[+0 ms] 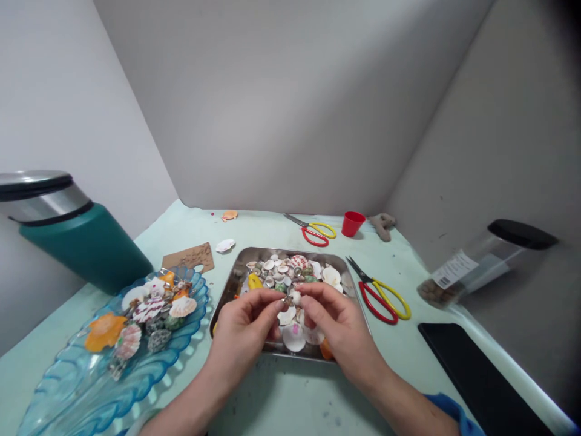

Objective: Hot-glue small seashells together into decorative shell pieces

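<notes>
Above the tabletop [290, 399], left hand [247, 324] pinches something small [287, 300].

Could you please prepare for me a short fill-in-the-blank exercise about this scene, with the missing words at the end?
1. The left hand and the right hand are over a tray made of ____.
2. The colour of the cup is ____.
3. The nearer scissors have handles coloured red and ____.
4. For the person, the blue dish lies to the ____ of the tray.

Missing words: metal; red; yellow; left.
</notes>
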The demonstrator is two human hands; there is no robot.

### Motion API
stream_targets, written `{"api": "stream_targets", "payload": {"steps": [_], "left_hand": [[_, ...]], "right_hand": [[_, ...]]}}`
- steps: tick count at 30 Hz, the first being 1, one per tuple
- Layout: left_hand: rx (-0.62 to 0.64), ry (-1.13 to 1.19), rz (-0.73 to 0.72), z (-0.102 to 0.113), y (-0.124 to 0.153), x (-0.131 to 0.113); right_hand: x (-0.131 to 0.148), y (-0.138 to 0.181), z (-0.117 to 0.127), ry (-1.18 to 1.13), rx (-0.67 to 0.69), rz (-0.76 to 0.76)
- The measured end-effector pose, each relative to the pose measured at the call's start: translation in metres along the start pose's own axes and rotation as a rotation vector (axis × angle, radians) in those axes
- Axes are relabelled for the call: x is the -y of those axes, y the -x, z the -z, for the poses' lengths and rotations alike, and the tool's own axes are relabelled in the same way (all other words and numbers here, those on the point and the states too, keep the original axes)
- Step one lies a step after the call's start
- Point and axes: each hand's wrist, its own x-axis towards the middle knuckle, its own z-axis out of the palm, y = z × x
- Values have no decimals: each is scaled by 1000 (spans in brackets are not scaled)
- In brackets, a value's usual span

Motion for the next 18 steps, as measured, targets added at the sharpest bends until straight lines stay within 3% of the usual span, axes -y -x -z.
{"api": "stream_targets", "payload": {"steps": [18], "left_hand": [[24,-171,-118,-3,4,6]], "right_hand": [[-3,1,-1,10,-2,25]]}}
